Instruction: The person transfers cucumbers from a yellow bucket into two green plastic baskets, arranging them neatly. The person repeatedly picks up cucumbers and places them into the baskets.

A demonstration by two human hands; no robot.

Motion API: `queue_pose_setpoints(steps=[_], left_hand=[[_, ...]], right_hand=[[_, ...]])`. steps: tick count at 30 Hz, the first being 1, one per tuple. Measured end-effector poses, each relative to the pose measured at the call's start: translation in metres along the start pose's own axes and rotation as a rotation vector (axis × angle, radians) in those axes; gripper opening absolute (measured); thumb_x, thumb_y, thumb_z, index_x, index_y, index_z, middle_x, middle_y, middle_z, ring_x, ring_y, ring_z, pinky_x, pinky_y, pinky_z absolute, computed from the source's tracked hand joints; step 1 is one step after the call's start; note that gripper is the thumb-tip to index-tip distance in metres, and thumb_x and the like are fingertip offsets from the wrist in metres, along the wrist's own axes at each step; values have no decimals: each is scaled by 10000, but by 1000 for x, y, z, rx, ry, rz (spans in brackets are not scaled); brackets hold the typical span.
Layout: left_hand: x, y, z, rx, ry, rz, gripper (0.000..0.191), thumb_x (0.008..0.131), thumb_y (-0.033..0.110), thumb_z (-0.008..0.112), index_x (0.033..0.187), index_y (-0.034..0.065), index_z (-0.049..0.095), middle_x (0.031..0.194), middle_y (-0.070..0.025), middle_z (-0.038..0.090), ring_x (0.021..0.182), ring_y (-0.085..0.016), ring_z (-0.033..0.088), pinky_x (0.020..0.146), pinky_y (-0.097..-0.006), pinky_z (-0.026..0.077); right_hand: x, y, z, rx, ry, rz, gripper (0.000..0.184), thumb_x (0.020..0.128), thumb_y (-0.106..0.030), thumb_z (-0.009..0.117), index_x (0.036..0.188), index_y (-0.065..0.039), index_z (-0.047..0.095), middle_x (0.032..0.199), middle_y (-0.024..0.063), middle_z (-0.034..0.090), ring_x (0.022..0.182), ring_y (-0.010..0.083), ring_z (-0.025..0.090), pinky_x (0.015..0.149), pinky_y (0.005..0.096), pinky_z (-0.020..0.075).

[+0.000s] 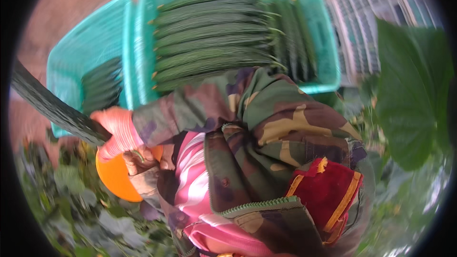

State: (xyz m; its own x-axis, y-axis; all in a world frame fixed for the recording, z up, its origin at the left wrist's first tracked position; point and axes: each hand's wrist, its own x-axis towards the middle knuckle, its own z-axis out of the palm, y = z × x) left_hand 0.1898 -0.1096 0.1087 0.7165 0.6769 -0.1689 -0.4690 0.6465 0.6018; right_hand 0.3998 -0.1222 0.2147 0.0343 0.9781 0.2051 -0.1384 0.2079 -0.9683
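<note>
My right hand, in an orange-pink ribbed glove, grips a long dark green cucumber. The camouflage sleeve of that arm reaches across my body to the left. The cucumber's far end rises to the left edge of the view, beside a teal plastic crate. Just below it is my left hand, in a worn, soiled glove, with a thin green stem or tendril at its fingers. Whether it grips anything is unclear. Behind both hands lies a round orange object, partly hidden.
Ahead, a larger teal crate holds several cucumbers laid in rows, some turned crosswise at right. More cucumbers lie in the left crate. A pale slatted crate stands at upper right. A big leaf hangs close at right; foliage spreads lower left.
</note>
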Motion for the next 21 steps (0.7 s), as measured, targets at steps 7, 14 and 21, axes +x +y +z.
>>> queue_pose_setpoints(steps=[7,14,21], left_hand=[[122,-17,30,1498,-177,538,410,922,111,550,1312,14,465,1315,-183,505,1230,-305,478,1058,-406,355],[138,-37,57,1919,-468,791,269,812,70,635,1081,78,630,1149,-105,626,1176,-396,495,1026,-488,362],[137,-33,61,1961,-492,805,193,819,57,615,1007,69,657,1112,-104,635,1155,-409,506,1013,-486,378]], right_hand=[[-175,-48,-173,-490,736,141,552,707,-226,781,1152,2,547,996,87,640,908,161,620,819,316,505],[-324,-22,-190,-704,1272,364,720,775,-194,733,1388,-37,389,1149,157,613,1030,197,592,915,317,457],[-335,-12,-206,-977,1253,391,694,798,-82,663,1424,-70,364,1262,168,569,1132,216,559,967,318,418]])
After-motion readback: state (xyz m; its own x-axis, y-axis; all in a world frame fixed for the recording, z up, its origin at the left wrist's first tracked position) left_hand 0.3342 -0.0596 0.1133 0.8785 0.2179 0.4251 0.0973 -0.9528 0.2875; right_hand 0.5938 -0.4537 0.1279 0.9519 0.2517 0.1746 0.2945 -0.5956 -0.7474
